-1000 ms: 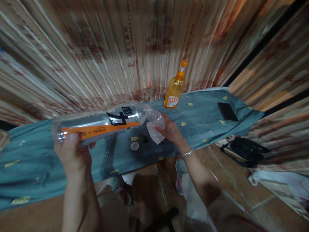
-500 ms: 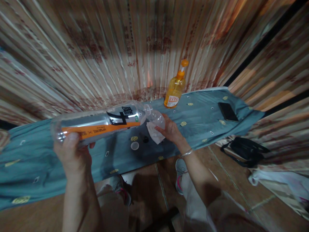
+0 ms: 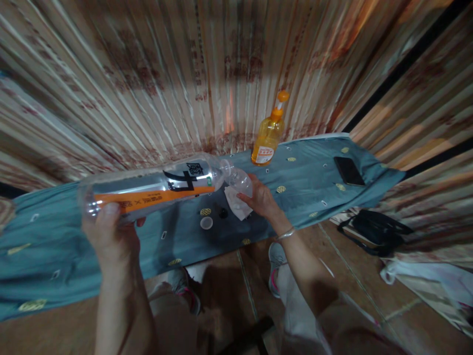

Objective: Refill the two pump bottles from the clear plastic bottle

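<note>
The left hand (image 3: 111, 236), low and left of centre in the frame, is wrapped around the base end of a large clear plastic bottle (image 3: 151, 190) with an orange and black label, thumb on top. The bottle lies almost level, its neck pointing right toward the middle of the frame, so its mouth meets a small clear plastic cup (image 3: 242, 181). The right hand (image 3: 260, 199) closes its fingers on that cup and tips it toward the bottle's mouth; the level hold looks suited to passing liquid between the two, though no stream can be made out. A crumpled white tissue (image 3: 236, 203) sits under the cup, partly behind the fingers, and whether the hand also grips it is unclear.

Below the bottle, on the teal cloth-covered surface (image 3: 55, 256), lie a small white bottle cap (image 3: 206, 223) and a small dark object (image 3: 222, 213) too small to identify. Further back, upper centre, an orange dish-soap bottle (image 3: 268, 135) stands upright against the striped curtain. A black phone (image 3: 348, 170) lies flat at right. A dark bag (image 3: 377, 229) rests on the floor at lower right. The label's print is blurred, and the bottle's contents are hard to judge.
</note>
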Available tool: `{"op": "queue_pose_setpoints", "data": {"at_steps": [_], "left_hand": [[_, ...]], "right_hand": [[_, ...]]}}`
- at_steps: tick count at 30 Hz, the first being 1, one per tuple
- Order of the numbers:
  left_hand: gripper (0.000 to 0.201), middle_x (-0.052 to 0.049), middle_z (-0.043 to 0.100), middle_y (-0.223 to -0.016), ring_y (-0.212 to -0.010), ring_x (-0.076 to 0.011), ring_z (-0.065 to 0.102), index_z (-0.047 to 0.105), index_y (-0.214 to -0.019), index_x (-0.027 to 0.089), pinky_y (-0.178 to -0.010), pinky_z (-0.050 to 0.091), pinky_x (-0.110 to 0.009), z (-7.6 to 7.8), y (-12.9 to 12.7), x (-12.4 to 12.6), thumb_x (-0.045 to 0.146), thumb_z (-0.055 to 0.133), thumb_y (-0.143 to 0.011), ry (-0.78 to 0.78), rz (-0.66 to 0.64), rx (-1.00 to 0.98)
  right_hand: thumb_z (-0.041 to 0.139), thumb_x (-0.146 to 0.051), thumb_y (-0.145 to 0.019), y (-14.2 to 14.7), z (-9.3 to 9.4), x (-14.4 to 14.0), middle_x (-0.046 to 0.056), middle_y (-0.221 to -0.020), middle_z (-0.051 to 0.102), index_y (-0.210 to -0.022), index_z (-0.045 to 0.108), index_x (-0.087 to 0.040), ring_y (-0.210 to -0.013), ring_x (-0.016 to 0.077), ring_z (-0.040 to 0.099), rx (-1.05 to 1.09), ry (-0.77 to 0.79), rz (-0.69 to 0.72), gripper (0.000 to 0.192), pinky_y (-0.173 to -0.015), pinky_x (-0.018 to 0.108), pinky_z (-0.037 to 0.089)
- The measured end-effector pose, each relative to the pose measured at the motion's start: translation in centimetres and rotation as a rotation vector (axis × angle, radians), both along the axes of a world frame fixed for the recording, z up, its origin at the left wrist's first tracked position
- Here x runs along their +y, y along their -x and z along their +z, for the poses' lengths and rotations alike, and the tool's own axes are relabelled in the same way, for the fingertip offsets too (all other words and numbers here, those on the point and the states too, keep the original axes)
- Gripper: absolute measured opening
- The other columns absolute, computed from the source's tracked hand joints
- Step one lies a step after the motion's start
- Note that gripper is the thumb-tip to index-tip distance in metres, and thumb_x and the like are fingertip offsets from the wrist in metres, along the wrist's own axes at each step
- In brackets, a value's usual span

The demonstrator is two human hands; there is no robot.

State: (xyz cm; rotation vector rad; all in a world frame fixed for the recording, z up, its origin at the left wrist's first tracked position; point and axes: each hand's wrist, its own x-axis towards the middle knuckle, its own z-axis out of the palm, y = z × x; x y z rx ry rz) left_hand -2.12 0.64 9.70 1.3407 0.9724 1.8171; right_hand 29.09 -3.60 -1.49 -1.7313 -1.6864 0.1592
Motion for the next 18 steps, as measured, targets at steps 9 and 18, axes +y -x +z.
{"op": "queue_pose_setpoints", "data": {"at_steps": [9, 18], "left_hand": [[0.054, 0.003, 0.051, -0.074, -0.049, -0.0092, 0.048, 0.065, -0.095, 0.018, -0.035, 0.036, -0.021, 0.20, -0.14, -0.13, 0.054, 0.077, -0.057, 0.006, 0.019, 0.025], [0.056, 0.003, 0.051, -0.074, -0.050, -0.0100, 0.047, 0.067, -0.095, 0.018, -0.035, 0.035, -0.021, 0.18, -0.12, -0.14, 0.054, 0.080, -0.054, 0.012, 0.013, 0.004]], "right_hand": [[0.075, -0.038, -0.087, -0.09, -0.13, 0.03, 0.019, -0.137, 0.067, -0.144, 0.047, -0.018, -0.121, 0.0353, 0.069, 0.039, -0.003, 0.001, 0.066, -0.103, 0.051, 0.060], [0.074, -0.038, -0.088, -0.04, 0.19, -0.04, 0.019, -0.136, 0.068, -0.144, 0.046, -0.017, -0.121, 0.0351, 0.069, 0.043, 0.015, 0.004, 0.067, -0.101, 0.051, 0.060]]}}
